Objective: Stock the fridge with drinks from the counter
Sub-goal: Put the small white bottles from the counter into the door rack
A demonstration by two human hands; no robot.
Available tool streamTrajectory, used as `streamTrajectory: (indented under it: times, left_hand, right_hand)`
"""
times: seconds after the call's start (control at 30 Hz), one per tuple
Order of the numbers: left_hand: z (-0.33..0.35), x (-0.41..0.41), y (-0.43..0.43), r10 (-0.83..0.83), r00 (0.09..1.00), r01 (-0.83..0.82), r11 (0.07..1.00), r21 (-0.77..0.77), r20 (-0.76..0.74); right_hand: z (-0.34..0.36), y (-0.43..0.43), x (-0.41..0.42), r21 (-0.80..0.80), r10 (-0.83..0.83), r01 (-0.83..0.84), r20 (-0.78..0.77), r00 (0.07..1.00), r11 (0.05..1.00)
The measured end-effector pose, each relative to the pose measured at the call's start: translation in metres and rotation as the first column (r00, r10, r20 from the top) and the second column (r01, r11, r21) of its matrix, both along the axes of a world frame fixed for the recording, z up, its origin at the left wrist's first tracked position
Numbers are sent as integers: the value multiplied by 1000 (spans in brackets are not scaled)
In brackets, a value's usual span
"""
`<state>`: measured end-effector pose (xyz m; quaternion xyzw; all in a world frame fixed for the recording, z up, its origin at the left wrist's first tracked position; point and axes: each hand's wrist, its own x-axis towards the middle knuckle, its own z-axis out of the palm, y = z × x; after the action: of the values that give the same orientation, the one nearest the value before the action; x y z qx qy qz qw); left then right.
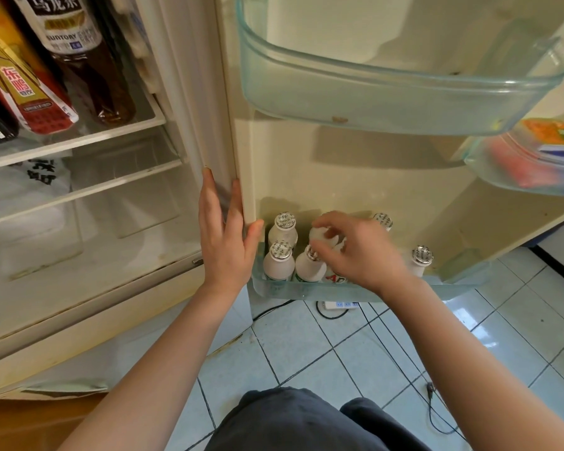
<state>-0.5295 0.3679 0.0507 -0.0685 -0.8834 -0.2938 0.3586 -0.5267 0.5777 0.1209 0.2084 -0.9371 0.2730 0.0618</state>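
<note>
Clear-green bottom door shelf [274, 288] carries several small white foil-capped bottles [278, 263]; right hand [355, 252] grips another bottle [319, 235], left hand [225, 242] rests flat.

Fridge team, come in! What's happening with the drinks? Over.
Left hand flat on door edge. Right hand pinching white bottle in bottom door shelf. Other bottles crowd it.

Fairly bright, even indoor light, with a warm yellow glow at the fridge's [127, 190] top-left corner, a soft shadow under the upper door bin [372, 102], pale glare on the floor tiles [518, 320], wide-angle bending at the edges, and slight motion blur on the right hand [362, 255].
</note>
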Motion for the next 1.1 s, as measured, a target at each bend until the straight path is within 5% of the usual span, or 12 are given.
streamTrajectory:
  times: [0.1, 0.27, 0.37, 0.9, 1.1]
  left_hand:
    - [0, 0, 0, 3, 1000, -3, 1000, -5, -2]
    - [0, 0, 0, 14, 1000, -14, 1000, -7, 3]
    - [0, 0, 1, 17, 1000, -17, 1000, -6, 7]
    - [1, 0, 2, 26, 1000, -26, 1000, 4, -1]
    - [0, -1, 1, 22, 1000, -22, 1000, -7, -3]
  right_hand:
    - [5, 2, -11, -123, -151, 137, -114, 982, 983]
    - [-7, 3, -32, 203, -178, 166, 39, 983, 965]
    - [-13, 0, -35, 262, -156, 132, 71, 985, 956]
    - [-25, -9, -42, 88, -106, 99, 73, 992, 991]
    - [-21, -8, -45, 52, -23, 12, 201, 979, 999]
